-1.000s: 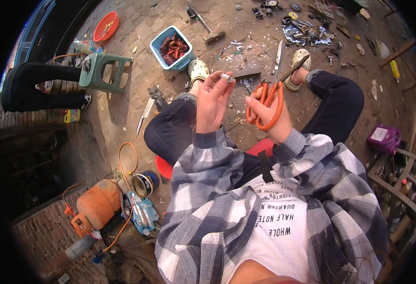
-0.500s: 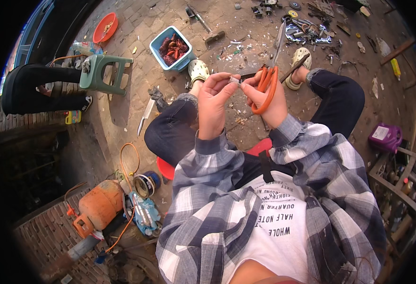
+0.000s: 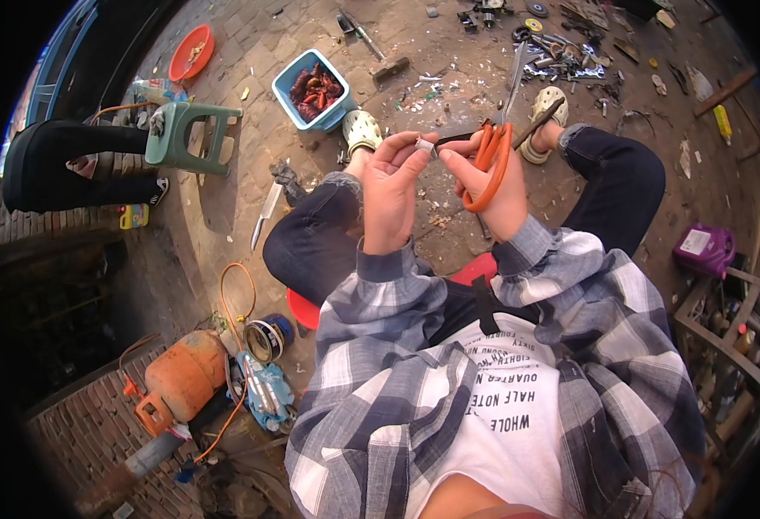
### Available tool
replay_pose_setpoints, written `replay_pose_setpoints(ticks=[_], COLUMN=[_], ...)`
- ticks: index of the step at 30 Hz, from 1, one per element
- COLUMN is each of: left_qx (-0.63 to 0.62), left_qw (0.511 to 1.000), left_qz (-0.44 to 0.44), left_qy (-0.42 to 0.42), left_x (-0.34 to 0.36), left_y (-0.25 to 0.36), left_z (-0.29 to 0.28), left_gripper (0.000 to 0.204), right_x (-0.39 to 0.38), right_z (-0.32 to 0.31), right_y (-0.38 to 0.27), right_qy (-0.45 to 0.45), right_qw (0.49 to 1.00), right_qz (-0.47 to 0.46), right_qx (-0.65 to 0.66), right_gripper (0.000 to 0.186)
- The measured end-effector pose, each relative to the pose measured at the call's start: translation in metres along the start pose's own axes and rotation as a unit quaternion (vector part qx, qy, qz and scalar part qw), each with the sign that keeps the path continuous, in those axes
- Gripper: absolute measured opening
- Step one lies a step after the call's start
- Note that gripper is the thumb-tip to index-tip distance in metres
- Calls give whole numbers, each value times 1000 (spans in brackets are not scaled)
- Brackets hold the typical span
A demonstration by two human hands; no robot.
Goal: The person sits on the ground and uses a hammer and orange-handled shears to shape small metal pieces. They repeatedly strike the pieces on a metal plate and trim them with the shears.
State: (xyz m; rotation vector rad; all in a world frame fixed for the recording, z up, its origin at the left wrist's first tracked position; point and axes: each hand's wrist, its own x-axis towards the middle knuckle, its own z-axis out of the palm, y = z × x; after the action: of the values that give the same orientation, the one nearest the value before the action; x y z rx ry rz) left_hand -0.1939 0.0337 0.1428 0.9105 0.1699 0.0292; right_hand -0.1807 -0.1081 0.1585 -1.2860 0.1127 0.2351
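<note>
Dusty ground (image 3: pixel 449 43) stretches beneath everything, with a person in a checked shirt (image 3: pixel 376 372) and dark trousers seated over it, knees apart. At the far left is another person's leg in black trousers (image 3: pixel 51 164), near a green stool (image 3: pixel 172 134). A rusty orange gas cylinder (image 3: pixel 185 372) is at the lower left, close to a blue-and-dark tin (image 3: pixel 263 339). Ahead of the person's left foot stands a light blue tub (image 3: pixel 332 118) with dark red pieces in it; a red bowl (image 3: pixel 180 54) lies farther off. A purple jug (image 3: pixel 706 248) is at the right.

Orange-handled scissors (image 3: pixel 503 164) hang on the right hand (image 3: pixel 475 179), their blades pointing away from the body. That hand is curled around the handle loops, thumb and fingers reaching toward the left. A knife (image 3: pixel 266 212) lies on the ground beside the left knee. The left hand (image 3: pixel 389 190) is half closed, pinching a small white piece (image 3: pixel 426 145) between thumb and fingertips. The right fingertips are right beside this piece; whether they touch it I cannot tell.
</note>
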Motion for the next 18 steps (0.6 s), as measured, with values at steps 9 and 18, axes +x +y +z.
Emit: replay_pose_setpoints(ticks=[9, 18], left_qx=[0, -223], left_qw=[999, 973], left_qz=[25, -35], left_qy=[29, 57], left_x=[-5, -8], left_y=[-8, -30], left_z=[10, 14], left_gripper=[23, 20], right_x=[0, 0], right_z=[5, 5], right_y=[5, -3], right_qy=[15, 104], right_qw=[1000, 989], right_qz=[4, -66], right_qx=[12, 81], right_gripper=[30, 26])
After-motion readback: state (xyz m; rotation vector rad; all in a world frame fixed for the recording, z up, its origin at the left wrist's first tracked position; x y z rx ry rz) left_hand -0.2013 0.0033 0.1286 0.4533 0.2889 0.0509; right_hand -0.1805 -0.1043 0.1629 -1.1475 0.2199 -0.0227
